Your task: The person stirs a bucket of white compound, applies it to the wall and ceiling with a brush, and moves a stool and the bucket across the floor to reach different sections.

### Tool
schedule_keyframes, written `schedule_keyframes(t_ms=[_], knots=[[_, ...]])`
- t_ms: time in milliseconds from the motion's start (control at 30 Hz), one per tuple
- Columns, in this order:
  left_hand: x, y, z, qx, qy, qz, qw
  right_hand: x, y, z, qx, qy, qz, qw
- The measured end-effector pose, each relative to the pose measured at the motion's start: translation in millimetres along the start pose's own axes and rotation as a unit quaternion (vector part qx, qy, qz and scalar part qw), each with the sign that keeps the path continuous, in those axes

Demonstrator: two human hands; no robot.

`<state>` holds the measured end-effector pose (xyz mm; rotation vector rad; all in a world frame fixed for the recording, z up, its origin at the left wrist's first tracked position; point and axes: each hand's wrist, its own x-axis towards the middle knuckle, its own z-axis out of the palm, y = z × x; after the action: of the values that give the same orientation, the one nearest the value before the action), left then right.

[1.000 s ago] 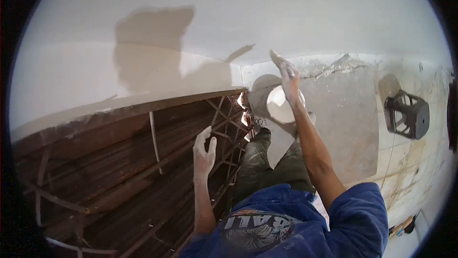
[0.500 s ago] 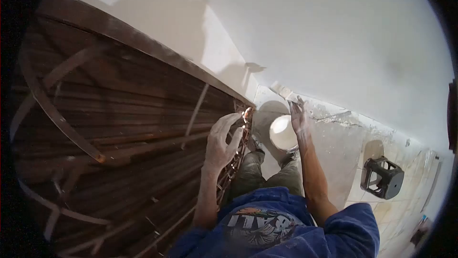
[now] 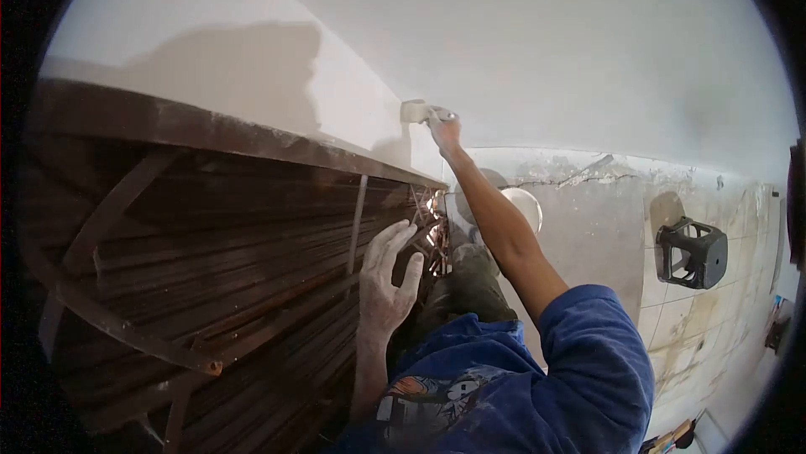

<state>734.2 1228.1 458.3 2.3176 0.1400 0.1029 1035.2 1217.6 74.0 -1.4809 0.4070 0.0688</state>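
Observation:
My right hand (image 3: 447, 129) is closed around the handle of a wide, pale brush (image 3: 414, 111), whose head lies at the corner where the two white walls meet. Dusted with white powder, my left hand (image 3: 389, 278) hangs beside the brown slatted metal structure (image 3: 277, 261), its fingers curved and the thumb apart, holding nothing. Below my right forearm stands a white bucket (image 3: 525, 206), partly covered by the arm.
A black stool (image 3: 693, 252) stands on the tiles at the right. The metal structure's long dusty top rail (image 3: 193, 126) runs along the left wall. Curved metal bars stick out at the left. Chipped plaster (image 3: 588, 170) borders the right wall's foot.
My right arm has reached forward and to the left, bringing the brush from near the bucket to the wall corner. My left hand has moved slightly down in view as the view shifted.

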Motion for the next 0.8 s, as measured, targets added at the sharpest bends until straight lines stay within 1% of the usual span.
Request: schedule_keyframes(t_ms=[33, 67, 100, 167, 200, 233, 300, 333, 400, 433, 500, 600, 633, 667, 733, 800], knots=[[0.0, 0.2, 0.6, 0.001, -0.005, 0.001, 1.000, -9.2, -15.2, 3.2, -0.023, -0.005, -0.006, 1.000], [-0.2, 0.1, 1.5, 0.002, -0.009, 0.001, 1.000, -22.1, -49.5, 1.5, -0.047, -0.010, -0.012, 0.999], [-1.4, -0.5, 0.9, 0.009, -0.012, -0.006, 1.000, -32.8, -68.9, 1.6, -0.071, -0.016, -0.018, 0.997], [-1.3, 0.4, -3.1, 0.023, -0.011, -0.018, 1.000, -21.9, -51.4, 18.7, 0.030, -0.026, 0.007, 0.999], [1.5, 2.8, -6.2, 0.036, 0.015, -0.017, 0.999, -15.3, -45.9, 23.8, 0.082, -0.032, 0.016, 0.996], [4.0, 6.8, -10.2, 0.050, 0.041, -0.018, 0.998, -23.4, -62.3, 16.5, 0.137, -0.071, 0.033, 0.987], [10.8, 10.3, -21.5, 0.074, 0.089, -0.002, 0.993, -50.1, -125.8, -10.2, 0.243, -0.149, 0.061, 0.957], [14.2, 13.3, -27.8, 0.102, 0.109, 0.002, 0.989, -60.5, -145.1, -23.7, 0.278, -0.157, 0.064, 0.946], [24.6, 19.5, -37.2, 0.087, 0.178, 0.029, 0.980, -68.2, -162.5, -48.5, 0.348, -0.170, 0.070, 0.919], [30.7, 23.7, -40.8, 0.082, 0.205, 0.033, 0.975, -64.9, -157.9, -53.1, 0.325, -0.158, 0.075, 0.929], [41.0, 30.0, -44.2, 0.070, 0.261, 0.037, 0.962, -53.9, -122.1, -54.6, 0.272, -0.136, 0.088, 0.948], [55.2, 35.0, -49.0, 0.074, 0.281, 0.016, 0.957, -39.5, -63.6, -21.2, 0.138, -0.084, 0.004, 0.987], [58.6, 34.0, -51.0, 0.061, 0.279, 0.012, 0.958, -38.4, -61.2, -9.7, 0.049, -0.051, -0.041, 0.997], [60.2, 36.5, -50.3, 0.060, 0.274, 0.014, 0.960, -38.3, -59.2, 1.6, 0.018, -0.024, -0.046, 0.999], [61.9, 41.9, -49.1, 0.058, 0.266, 0.015, 0.962, -48.6, -87.3, 15.5, -0.045, 0.027, -0.054, 0.997], [60.2, 40.8, -49.3, 0.073, 0.262, 0.004, 0.962, -56.3, -127.9, 16.0, 0.073, -0.041, 0.011, 0.996]])
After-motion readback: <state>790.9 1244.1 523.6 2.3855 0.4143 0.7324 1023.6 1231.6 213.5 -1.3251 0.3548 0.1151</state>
